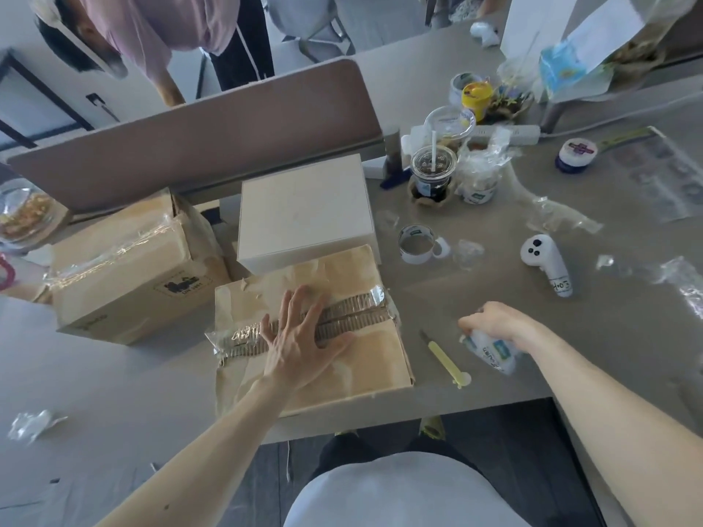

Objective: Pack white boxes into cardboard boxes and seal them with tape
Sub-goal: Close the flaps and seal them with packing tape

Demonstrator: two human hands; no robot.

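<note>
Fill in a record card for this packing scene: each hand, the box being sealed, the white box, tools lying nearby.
left hand: flat on the taped seam of the cardboard box
right hand: grips a tape roll beside that box
cardboard box: flaps closed, clear tape along seam
white box: behind it, outside any carton
tools nearby: yellow knife, second tape roll on table

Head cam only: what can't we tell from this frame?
Head view:
- Contents of the near cardboard box: flaps closed.
- Seam where the left hand presses: covered by the palm.
- Tape roll label: motion-blurred, partly covered by the right hand.
- White box: lid closed, contents hidden.
</note>
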